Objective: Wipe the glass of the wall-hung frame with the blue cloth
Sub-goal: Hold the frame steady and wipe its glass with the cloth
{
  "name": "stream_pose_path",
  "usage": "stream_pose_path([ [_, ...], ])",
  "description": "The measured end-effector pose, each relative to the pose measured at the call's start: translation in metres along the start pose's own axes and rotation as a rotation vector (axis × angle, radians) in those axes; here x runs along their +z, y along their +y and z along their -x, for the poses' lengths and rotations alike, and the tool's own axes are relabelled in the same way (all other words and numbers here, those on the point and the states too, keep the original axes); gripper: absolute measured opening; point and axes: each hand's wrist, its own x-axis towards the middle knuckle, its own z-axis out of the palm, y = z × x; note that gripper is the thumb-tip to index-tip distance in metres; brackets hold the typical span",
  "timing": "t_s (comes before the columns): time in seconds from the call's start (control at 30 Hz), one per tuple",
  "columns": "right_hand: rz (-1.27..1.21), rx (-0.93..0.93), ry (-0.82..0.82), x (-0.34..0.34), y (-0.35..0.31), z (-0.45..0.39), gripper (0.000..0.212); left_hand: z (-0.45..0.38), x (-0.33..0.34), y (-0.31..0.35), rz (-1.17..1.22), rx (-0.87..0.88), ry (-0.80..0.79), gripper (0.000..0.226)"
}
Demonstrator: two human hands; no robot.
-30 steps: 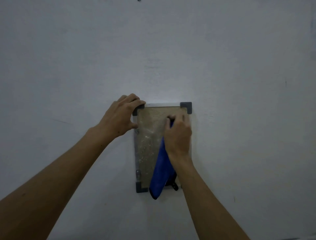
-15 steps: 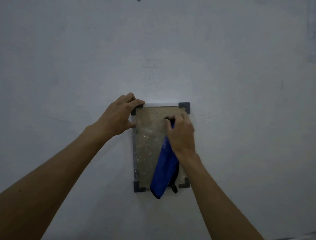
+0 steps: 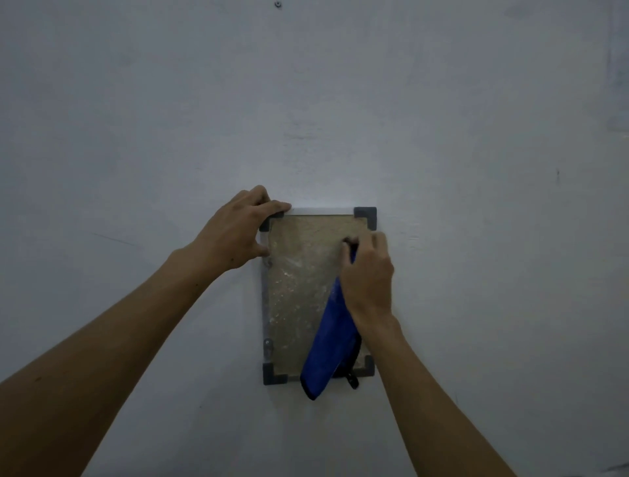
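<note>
A small upright frame point(image 3: 299, 289) hangs on the wall, with dusty brownish glass and dark grey corner pieces. My left hand point(image 3: 235, 235) grips its top left corner, fingers over the top edge and thumb on the left side. My right hand point(image 3: 369, 272) presses the blue cloth point(image 3: 328, 350) against the right part of the glass. The cloth hangs down from under that hand past the frame's bottom edge, with a dark tag dangling at its lower end. The frame's right edge is partly hidden behind my right hand and the cloth.
The pale grey wall point(image 3: 476, 204) fills the whole view around the frame. A small screw or nail head point(image 3: 278, 4) sits in the wall near the top edge of the picture.
My right hand has slid with the cloth to the right across the upper glass, uncovering more of the middle. My left hand has kept its hold on the top left corner.
</note>
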Motion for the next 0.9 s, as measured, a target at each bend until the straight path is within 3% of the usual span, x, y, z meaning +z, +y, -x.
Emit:
stream_pose_path([
  [0.07,0.015,-0.105,-0.098,-0.002,0.005,0.000,0.010,0.000,0.001,-0.001,-0.001,0.004,-0.001,0.085],
  [0.2,0.014,0.006,0.050,-0.015,0.018,-0.009,0.006,0.001,0.004,-0.002,0.000,-0.002,0.014,0.084],
  [0.33,0.059,-0.180,-0.097,-0.010,0.011,-0.005,0.010,-0.001,0.004,-0.001,-0.014,0.001,0.002,0.085],
  [0.47,0.014,-0.070,0.022,-0.020,0.022,-0.014,0.008,0.000,0.003,0.000,-0.022,-0.006,-0.013,0.087],
  [0.6,0.080,-0.234,-0.158,-0.020,0.025,-0.010,0.011,-0.002,0.000,0.002,-0.029,-0.020,-0.036,0.087],
  [0.77,0.060,-0.235,-0.073,-0.031,0.032,-0.026,0.009,-0.001,-0.002,0.004,-0.030,-0.032,-0.050,0.086],
  [0.9,0.110,-0.361,-0.252,-0.035,0.036,-0.020,0.010,-0.002,-0.003,0.005,-0.036,-0.039,-0.061,0.087],
])
